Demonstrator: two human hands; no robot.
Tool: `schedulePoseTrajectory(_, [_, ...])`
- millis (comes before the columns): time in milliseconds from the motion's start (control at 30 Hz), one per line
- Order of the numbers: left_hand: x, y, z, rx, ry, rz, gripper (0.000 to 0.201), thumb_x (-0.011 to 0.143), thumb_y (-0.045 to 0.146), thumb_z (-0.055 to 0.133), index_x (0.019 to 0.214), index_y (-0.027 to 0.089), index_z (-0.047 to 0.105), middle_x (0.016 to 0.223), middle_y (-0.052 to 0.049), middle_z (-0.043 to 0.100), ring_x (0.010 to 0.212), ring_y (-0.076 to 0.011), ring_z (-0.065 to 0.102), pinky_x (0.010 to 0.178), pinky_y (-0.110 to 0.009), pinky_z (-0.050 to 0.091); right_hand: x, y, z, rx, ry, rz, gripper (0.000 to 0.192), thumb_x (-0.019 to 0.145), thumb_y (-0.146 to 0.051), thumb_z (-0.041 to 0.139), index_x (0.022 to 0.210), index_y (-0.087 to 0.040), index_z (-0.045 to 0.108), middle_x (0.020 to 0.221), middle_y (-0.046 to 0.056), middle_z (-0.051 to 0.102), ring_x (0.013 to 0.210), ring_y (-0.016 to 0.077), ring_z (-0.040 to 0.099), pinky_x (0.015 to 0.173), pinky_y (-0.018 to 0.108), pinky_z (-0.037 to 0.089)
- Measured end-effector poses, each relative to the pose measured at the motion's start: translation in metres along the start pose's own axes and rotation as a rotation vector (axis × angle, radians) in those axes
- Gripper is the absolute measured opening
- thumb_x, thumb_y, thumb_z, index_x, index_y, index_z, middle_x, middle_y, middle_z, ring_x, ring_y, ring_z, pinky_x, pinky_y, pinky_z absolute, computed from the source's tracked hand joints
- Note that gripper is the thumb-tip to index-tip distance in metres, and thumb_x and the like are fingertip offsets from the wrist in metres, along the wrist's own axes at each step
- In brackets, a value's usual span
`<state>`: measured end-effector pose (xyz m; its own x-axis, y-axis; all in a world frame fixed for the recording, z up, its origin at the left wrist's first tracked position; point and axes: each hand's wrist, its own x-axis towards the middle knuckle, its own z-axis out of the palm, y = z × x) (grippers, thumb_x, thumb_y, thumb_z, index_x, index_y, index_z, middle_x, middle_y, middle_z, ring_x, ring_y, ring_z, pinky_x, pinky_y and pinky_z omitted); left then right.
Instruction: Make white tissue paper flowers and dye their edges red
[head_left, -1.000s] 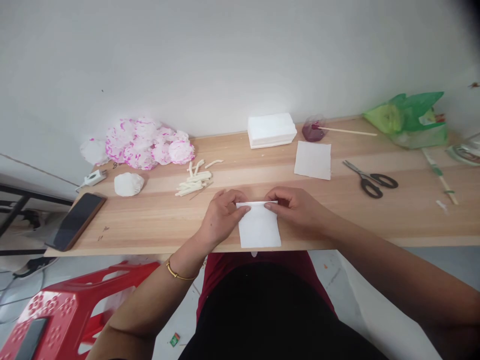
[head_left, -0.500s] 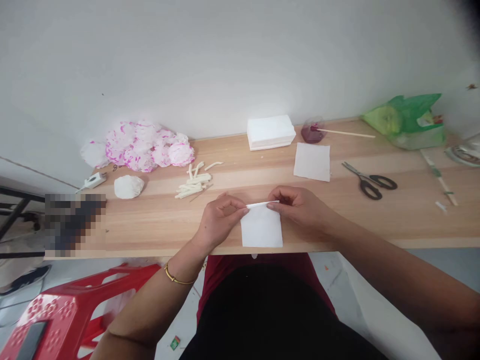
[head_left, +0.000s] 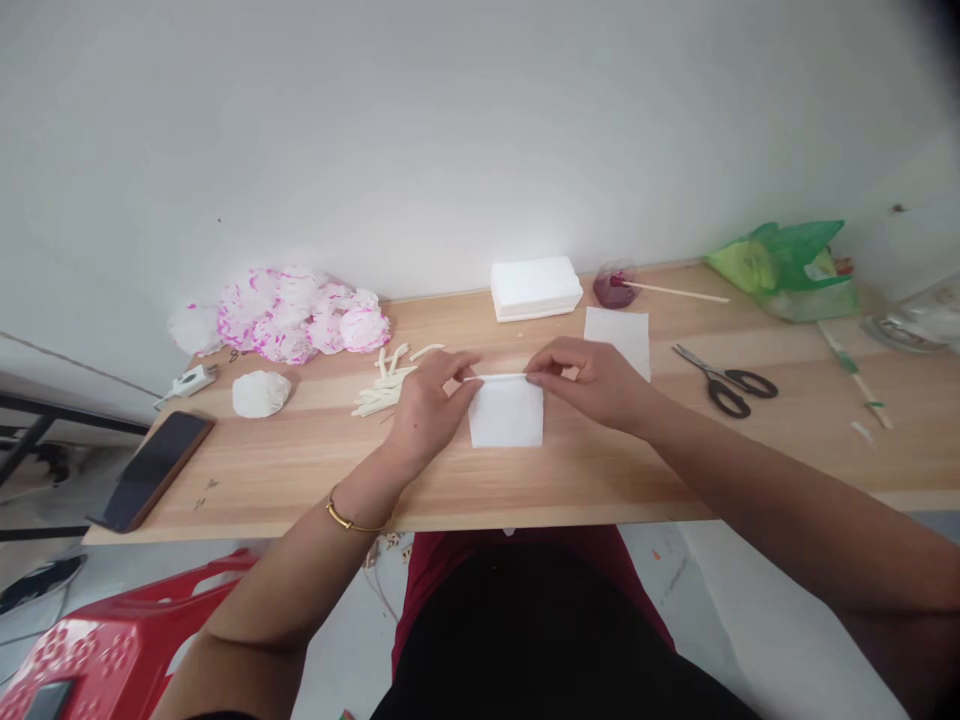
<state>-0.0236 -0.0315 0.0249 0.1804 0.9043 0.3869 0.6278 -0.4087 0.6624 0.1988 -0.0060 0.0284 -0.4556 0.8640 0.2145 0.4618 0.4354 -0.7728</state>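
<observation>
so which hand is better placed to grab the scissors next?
Right. The right hand pinches the tissue's folded edge on the side nearer the scissors; the left hand sits farther away and would have to cross over.

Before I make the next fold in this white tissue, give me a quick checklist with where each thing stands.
1. Left hand pinching the folded top edge of the tissue: ok.
2. Right hand pinching the same edge at the other end: ok.
3. Folded strip even across its width: cannot tell, too thin to judge.
4. Tissue lying fully on the table, not over the near edge: ok.
5. Spare tissue sheet within reach behind the right hand: ok.
6. Scissors lying apart from both hands: ok.
</observation>
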Motion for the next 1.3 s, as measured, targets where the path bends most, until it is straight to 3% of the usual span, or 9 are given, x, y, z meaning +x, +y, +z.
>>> schedulePoseTrajectory(67, [0.013,0.009,-0.010,0.162,0.039,0.173,0.018,0.085,0.021,0.053,0.098,0.020,0.064,0.081,-0.004,0.062,0.084,-0.0181,0.055,0.092,-0.041,0.040,0.007,-0.008,-0.009,-0.152,0.112,-0.126,0.019,0.087,-0.034,0.051,0.085,-0.023,0.066,0.090,0.006,0.065,0.086,0.0218,0.056,0.079,0.038,0.042])
schedulePoseTrajectory(167, [0.013,0.015,-0.017,0.318,0.130,0.264,0.015,0.086,0.021,0.051,0.089,0.023,0.066,0.084,-0.004,0.059,0.089,-0.0189,0.052,0.103,-0.048,0.028,0.005,-0.012,-0.012,-0.359,0.231,-0.212,0.020,0.089,-0.035,0.050,0.091,-0.027,0.068,0.097,0.008,0.064,0.095,0.0259,0.053,0.085,0.044,0.036])
schedulePoseTrajectory(267, [-0.009,0.005,-0.008,0.367,0.097,0.250,0.013,0.085,0.020,0.054,0.084,0.024,0.066,0.088,-0.004,0.060,0.091,-0.0188,0.052,0.104,-0.049,0.025,-0.010,0.000,0.004,-0.420,0.164,-0.268,0.020,0.090,-0.033,0.049,0.089,-0.028,0.069,0.092,0.006,0.065,0.088,0.0228,0.054,0.082,0.042,0.035])
schedulePoseTrajectory(400, [-0.042,-0.019,0.014,0.371,-0.099,0.163,0.014,0.085,0.021,0.053,0.080,0.022,0.067,0.086,-0.003,0.064,0.090,-0.0187,0.053,0.101,-0.046,0.029,-0.029,0.024,0.032,-0.418,-0.040,-0.280,0.025,0.092,-0.027,0.045,0.085,-0.023,0.069,0.087,0.006,0.066,0.083,0.0193,0.054,0.079,0.037,0.035])
schedulePoseTrajectory(533, [-0.054,-0.028,0.022,0.370,-0.221,0.104,0.020,0.086,0.019,0.049,0.084,0.023,0.069,0.089,-0.004,0.066,0.090,-0.0196,0.054,0.093,-0.042,0.033,-0.034,0.033,0.042,-0.372,-0.180,-0.233,0.025,0.093,-0.026,0.044,0.088,-0.021,0.068,0.087,0.006,0.066,0.084,0.0186,0.055,0.078,0.035,0.035])
schedulePoseTrajectory(833, [-0.043,-0.023,0.017,0.259,-0.270,-0.095,0.011,0.078,0.018,0.057,0.076,0.021,0.067,0.085,-0.004,0.066,0.090,-0.0204,0.056,0.086,-0.038,0.038,-0.032,0.032,0.038,-0.317,-0.172,-0.085,0.019,0.089,-0.028,0.050,0.081,-0.021,0.066,0.085,0.005,0.066,0.083,0.0197,0.054,0.077,0.035,0.034])
schedulePoseTrajectory(967, [-0.034,-0.020,0.014,0.300,-0.349,-0.150,0.010,0.077,0.019,0.056,0.072,0.020,0.065,0.082,-0.003,0.064,0.085,-0.0203,0.055,0.082,-0.037,0.038,-0.029,0.031,0.039,-0.339,-0.158,0.023,0.018,0.085,-0.031,0.054,0.073,-0.019,0.062,0.082,0.005,0.064,0.081,0.0195,0.052,0.076,0.035,0.034])
schedulePoseTrajectory(1300, [-0.015,-0.014,0.011,0.483,-0.502,-0.199,0.013,0.075,0.022,0.053,0.065,0.019,0.060,0.071,-0.006,0.060,0.074,-0.0223,0.052,0.074,-0.039,0.038,-0.013,0.022,0.035,-0.372,-0.262,0.184,0.022,0.080,-0.033,0.056,0.063,-0.021,0.060,0.076,0.004,0.063,0.080,0.0227,0.053,0.072,0.038,0.033])
